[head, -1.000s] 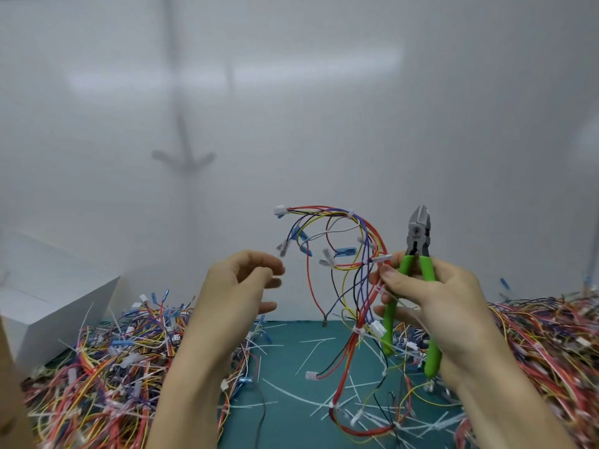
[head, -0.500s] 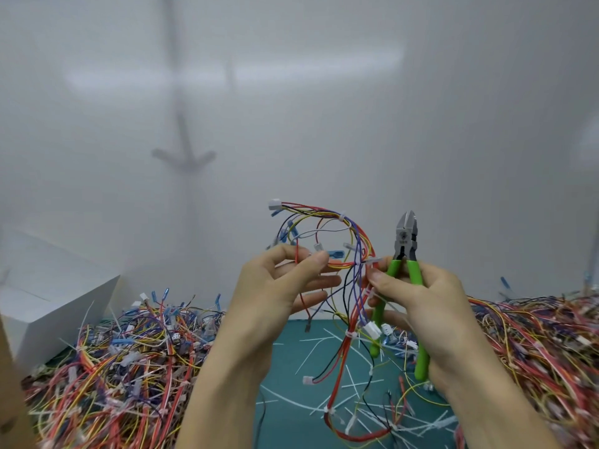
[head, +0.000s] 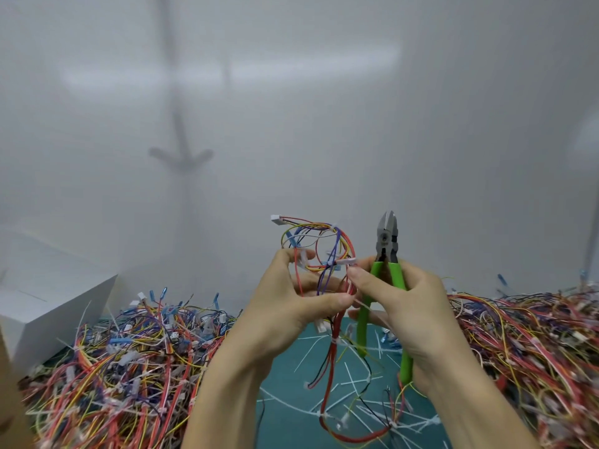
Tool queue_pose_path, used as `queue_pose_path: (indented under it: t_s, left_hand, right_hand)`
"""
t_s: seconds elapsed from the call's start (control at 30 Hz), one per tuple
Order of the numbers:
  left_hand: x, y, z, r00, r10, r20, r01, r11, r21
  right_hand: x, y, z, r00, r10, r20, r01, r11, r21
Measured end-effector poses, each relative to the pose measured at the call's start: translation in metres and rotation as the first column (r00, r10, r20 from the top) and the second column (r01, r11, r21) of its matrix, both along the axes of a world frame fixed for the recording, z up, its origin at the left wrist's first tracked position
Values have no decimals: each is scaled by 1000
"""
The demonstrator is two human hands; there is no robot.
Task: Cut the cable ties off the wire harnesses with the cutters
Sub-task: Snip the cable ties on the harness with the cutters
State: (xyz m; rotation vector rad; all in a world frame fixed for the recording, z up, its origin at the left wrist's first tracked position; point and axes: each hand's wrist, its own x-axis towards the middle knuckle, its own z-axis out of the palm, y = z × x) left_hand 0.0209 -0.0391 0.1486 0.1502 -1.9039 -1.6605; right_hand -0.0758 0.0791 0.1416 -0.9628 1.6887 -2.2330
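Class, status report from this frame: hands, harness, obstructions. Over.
Left hand pinching harness. Right hand holding cutters, harness too. Ties uncut; nothing blocking.

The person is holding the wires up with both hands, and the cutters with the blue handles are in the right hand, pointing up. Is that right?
Almost. The cutters have green handles, not blue; the head view shows this. The rest holds: both the left hand and right hand hold the wire harness up, and the cutters point up in the right hand.

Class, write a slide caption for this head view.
Both hands hold a wire harness; right also grips green cutters.
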Motion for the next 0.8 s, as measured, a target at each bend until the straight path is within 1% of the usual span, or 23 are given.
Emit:
queue_pose_path:
  t_s: [0.07, 0.13, 0.27, 0.37, 0.4, 0.5, 0.53, 0.57, 0.6, 0.67, 0.73, 0.8]
  left_hand:
    - [0, -1, 0, 1000, 26, -3, -26, 999, -20]
    - [-1, -1, 1, 998, 51, -30, -51, 999, -7]
    - [-3, -5, 1, 983, 136, -123, -117, 981, 153]
    - [-3, -8, 2, 966, 185, -182, -135, 957, 258]
    - [-3, -8, 2, 961, 196, -195, -135, 948, 287]
    - [-1, -10, 3, 950, 218, -224, -125, 922, 367]
    - [-2, -10, 3, 947, 219, -236, -111, 910, 398]
    - [-2, -11, 3, 944, 220, -247, -95, 896, 433]
    - [-3, -11, 3, 942, 224, -250, -87, 883, 462]
    - [-5, -11, 1, 940, 241, -240, -95, 865, 493]
    - [-7, -9, 0, 938, 254, -234, -105, 854, 509]
    - [-8, -8, 0, 934, 269, -237, -111, 845, 523]
  right_hand:
    - [0, 0, 0, 1000, 5, 7, -5, 1000, -4]
    - [0, 1, 1, 1000, 20, 22, -20, 1000, -9]
    - [-4, 3, 4, 996, 45, 77, -44, 999, -12]
    - [-7, 4, 4, 999, 26, 38, -29, 996, 88]
    - [-8, 4, 4, 998, 43, 43, -48, 991, 124]
    - [-9, 4, 4, 981, 138, 135, -163, 968, 190]
    - [-8, 3, 3, 981, 147, 126, -173, 957, 233]
    - [-7, 3, 2, 987, 140, 84, -159, 944, 290]
    - [-6, 2, 1, 992, 124, 8, -120, 929, 351]
    - [-3, 2, -1, 970, 80, -230, 36, 886, 462]
    - [-1, 3, -2, 877, 66, -475, 217, 828, 516]
    - [1, 3, -3, 784, 83, -615, 339, 773, 537]
